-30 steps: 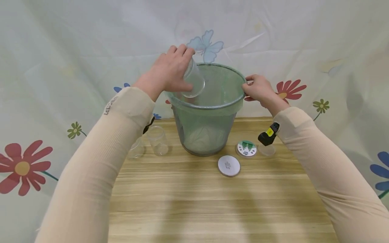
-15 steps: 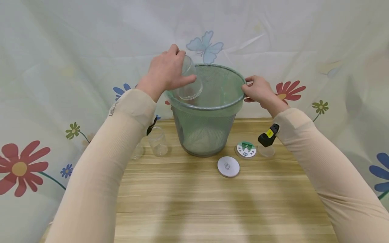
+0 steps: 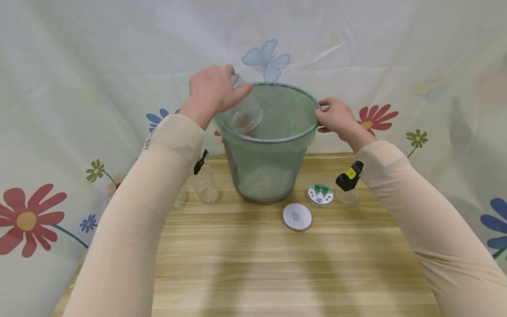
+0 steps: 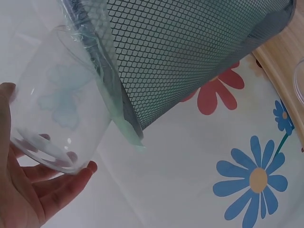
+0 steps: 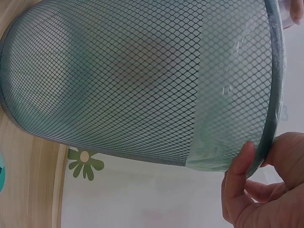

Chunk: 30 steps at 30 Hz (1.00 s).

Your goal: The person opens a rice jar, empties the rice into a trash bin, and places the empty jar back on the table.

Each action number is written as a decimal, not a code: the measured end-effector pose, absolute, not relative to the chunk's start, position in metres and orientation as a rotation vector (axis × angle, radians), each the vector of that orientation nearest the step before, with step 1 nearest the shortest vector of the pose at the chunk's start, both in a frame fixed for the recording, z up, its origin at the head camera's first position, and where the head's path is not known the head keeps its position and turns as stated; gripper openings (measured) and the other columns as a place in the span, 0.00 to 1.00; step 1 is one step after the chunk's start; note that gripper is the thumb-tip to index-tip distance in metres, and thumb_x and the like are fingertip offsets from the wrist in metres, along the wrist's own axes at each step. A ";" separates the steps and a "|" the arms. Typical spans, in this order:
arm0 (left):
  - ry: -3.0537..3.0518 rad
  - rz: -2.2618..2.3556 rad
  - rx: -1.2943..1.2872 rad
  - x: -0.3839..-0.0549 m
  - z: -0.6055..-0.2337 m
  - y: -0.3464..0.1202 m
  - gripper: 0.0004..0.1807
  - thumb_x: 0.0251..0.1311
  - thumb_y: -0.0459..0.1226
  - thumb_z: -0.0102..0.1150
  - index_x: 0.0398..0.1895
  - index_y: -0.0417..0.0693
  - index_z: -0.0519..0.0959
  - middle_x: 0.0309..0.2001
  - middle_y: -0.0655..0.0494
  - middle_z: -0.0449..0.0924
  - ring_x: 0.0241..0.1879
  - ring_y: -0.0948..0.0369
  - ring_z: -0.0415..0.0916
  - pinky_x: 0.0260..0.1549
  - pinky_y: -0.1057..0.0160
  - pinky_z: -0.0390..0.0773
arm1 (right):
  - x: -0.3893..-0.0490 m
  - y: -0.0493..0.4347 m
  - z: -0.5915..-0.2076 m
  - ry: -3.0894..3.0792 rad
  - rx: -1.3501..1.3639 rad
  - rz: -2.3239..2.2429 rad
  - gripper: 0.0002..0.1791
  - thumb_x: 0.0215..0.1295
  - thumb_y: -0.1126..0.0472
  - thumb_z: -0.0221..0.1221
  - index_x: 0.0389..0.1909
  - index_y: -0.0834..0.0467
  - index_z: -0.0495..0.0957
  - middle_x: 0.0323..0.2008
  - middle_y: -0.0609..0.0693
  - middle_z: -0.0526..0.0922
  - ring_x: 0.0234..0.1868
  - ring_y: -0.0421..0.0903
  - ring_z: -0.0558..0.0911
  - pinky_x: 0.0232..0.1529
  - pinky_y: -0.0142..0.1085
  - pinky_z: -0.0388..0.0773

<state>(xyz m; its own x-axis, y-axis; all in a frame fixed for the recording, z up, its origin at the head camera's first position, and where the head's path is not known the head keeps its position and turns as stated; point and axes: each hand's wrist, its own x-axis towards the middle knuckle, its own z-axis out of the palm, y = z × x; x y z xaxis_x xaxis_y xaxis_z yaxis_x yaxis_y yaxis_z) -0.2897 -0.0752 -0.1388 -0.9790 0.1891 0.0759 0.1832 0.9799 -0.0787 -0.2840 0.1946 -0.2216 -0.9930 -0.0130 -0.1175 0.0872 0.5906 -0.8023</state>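
Note:
My left hand (image 3: 211, 88) grips a clear plastic jar (image 3: 247, 114) by its base end, tilted with its mouth down inside the rim of a mesh waste bin (image 3: 237, 167). The fingers wrap the jar's bottom in the left wrist view, where the see-through jar (image 4: 66, 95) overlaps the bin's edge. A thin green bag (image 5: 223, 95) lines the bin and is folded over its rim. At the bin's right side my right hand (image 3: 336, 115) pinches the rim and bag between thumb and fingers. The bin stands upright on the wooden table.
Left of the bin stand a clear jar (image 3: 206, 187) and a second one (image 3: 180, 198), partly behind the left sleeve. To the right lie a white disc lid (image 3: 297, 216), a green-and-white printed lid (image 3: 320, 194) and a clear lid (image 3: 347, 197). A flowered curtain (image 3: 119, 53) hangs behind.
My left hand has moved a little left and down, tipping the jar further, mouth down, at the bin's left rim. The right hand stays on the rim.

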 end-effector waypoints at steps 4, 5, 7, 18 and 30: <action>-3.069 0.051 -0.198 -0.289 -0.136 -0.076 0.44 0.55 0.69 0.23 0.67 0.55 0.60 0.41 0.50 0.76 0.31 0.56 0.71 0.18 0.61 0.70 | -0.283 0.194 -0.221 2.698 0.056 -1.376 0.31 0.67 0.58 0.42 0.69 0.63 0.49 0.57 0.64 0.67 0.27 0.34 0.75 0.31 0.25 0.79; -3.075 0.036 -0.176 -0.289 -0.135 -0.076 0.44 0.55 0.69 0.23 0.66 0.55 0.62 0.42 0.51 0.76 0.30 0.56 0.71 0.18 0.62 0.69 | -0.283 0.194 -0.221 2.698 0.057 -1.377 0.31 0.67 0.58 0.42 0.69 0.63 0.50 0.57 0.64 0.67 0.27 0.34 0.75 0.31 0.26 0.79; -3.081 0.000 -0.140 -0.289 -0.135 -0.077 0.43 0.54 0.70 0.24 0.62 0.54 0.67 0.39 0.52 0.75 0.29 0.57 0.70 0.16 0.63 0.67 | -0.283 0.194 -0.221 2.699 0.056 -1.380 0.31 0.67 0.58 0.42 0.69 0.63 0.50 0.57 0.64 0.67 0.27 0.34 0.75 0.32 0.26 0.79; -3.117 -0.244 0.016 -0.287 -0.135 -0.082 0.31 0.53 0.68 0.28 0.19 0.53 0.63 0.26 0.57 0.66 0.26 0.59 0.68 0.16 0.65 0.65 | -0.282 0.194 -0.221 2.702 0.058 -1.387 0.31 0.67 0.58 0.42 0.69 0.63 0.50 0.56 0.64 0.68 0.27 0.34 0.75 0.30 0.25 0.79; -3.168 -0.392 0.070 -0.284 -0.136 -0.085 0.29 0.54 0.67 0.28 0.19 0.53 0.62 0.27 0.56 0.71 0.21 0.55 0.79 0.18 0.62 0.76 | -0.281 0.194 -0.221 2.706 0.052 -1.386 0.31 0.67 0.58 0.42 0.69 0.64 0.50 0.56 0.64 0.68 0.27 0.34 0.75 0.30 0.25 0.79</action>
